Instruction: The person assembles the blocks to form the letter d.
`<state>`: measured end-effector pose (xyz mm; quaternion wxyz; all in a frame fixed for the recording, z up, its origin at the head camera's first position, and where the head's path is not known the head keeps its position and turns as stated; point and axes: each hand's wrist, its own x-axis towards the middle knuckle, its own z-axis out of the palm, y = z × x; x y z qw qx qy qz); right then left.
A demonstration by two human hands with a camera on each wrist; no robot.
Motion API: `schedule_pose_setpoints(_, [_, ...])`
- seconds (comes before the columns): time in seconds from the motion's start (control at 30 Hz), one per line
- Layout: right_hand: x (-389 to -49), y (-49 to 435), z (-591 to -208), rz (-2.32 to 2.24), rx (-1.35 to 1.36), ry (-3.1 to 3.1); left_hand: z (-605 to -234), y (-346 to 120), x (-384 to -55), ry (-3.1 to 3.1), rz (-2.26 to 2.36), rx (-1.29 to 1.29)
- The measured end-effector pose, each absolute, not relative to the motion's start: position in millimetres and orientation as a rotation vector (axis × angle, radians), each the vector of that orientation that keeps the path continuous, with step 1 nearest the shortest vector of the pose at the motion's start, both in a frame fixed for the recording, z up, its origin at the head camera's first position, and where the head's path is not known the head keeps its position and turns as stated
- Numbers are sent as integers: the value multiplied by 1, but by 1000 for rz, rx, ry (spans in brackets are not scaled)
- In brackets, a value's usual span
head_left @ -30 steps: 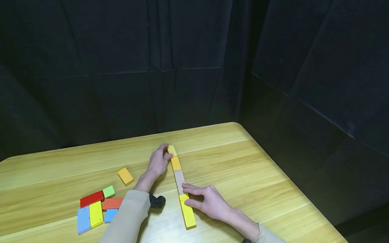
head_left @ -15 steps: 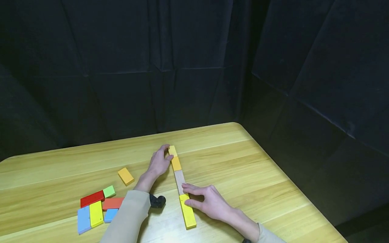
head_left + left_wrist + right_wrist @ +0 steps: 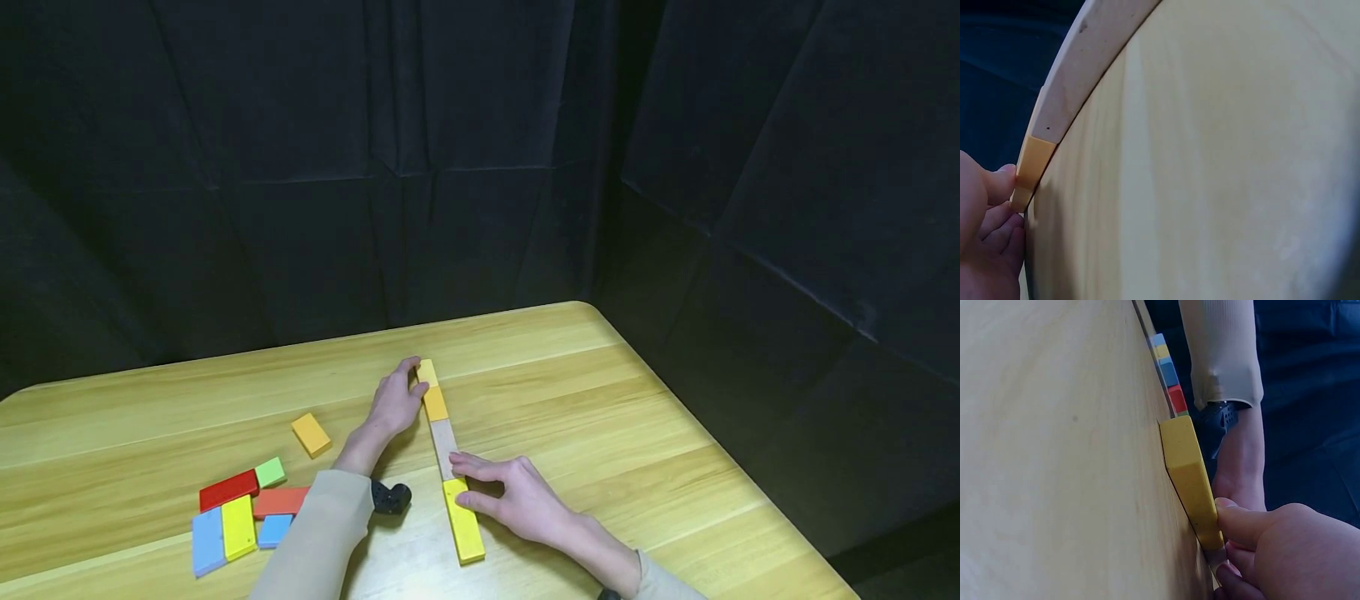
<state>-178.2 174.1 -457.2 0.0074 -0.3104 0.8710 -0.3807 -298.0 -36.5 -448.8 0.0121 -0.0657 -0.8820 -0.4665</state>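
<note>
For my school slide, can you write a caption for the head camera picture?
Two hands, left hand and right hand, steady a line of blocks on a wooden table.

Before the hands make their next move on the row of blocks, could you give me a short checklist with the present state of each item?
1. Row of blocks lies in one straight line, end to end: ok.
2. Left hand touches the far end, at the small yellow block and the orange block: ok.
3. Right hand rests against the side of the long yellow block near its joint with the pale block: ok.
4. Gaps between neighbouring blocks closed: cannot tell; none shows in the head view.
5. Loose orange block lies apart from the row: ok.
6. Coloured pile by the left sleeve is clear of the row: ok.
</note>
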Motion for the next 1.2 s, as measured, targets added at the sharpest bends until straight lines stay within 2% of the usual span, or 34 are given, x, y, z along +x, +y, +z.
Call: schedule_pose_setpoints(1.2, [-178, 175, -458, -1212, -943, 2706, -454, -37, -297, -2727, -1449, -195])
